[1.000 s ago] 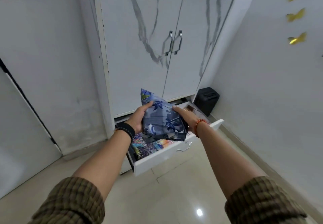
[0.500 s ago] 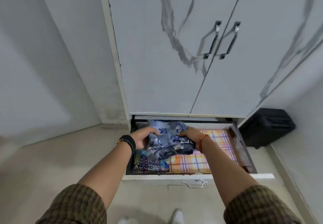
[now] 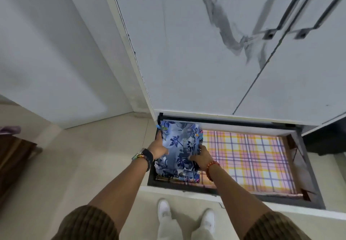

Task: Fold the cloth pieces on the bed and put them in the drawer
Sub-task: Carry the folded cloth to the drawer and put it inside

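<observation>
The drawer [image 3: 189, 193] was pulled out at the bottom of a tall wardrobe [image 3: 206, 62], and it had a white front board and dark inner walls. The wardrobe doors were smooth and white with grey veins like marble, and two long metal handles [image 3: 292, 13] stood on them near the upper right. A flat checked cloth [image 3: 249, 157], with pink, yellow and purple lines on a pale ground, covered most of the drawer bottom. The folded cloth [image 3: 179, 146] lay in the left part of the drawer, on top of other folded colourful pieces whose edges showed at the near side. It was soft, a little shiny, light blue with dark blue leaves and flowers, folded to a long rectangle with some wrinkles. The left hand [image 3: 159, 147] held its left edge, with the fingers going under or behind the fabric, so I cannot tell how much they were curled. The right hand [image 3: 201, 156] rested on its right edge with the fingers quite straight and spread on the fabric. The left wrist had a dark band and beads, the right wrist had red beads. The floor [image 3: 89, 165] was pale glossy tile, and two white shoes [image 3: 164, 209] stood below the drawer.
</observation>
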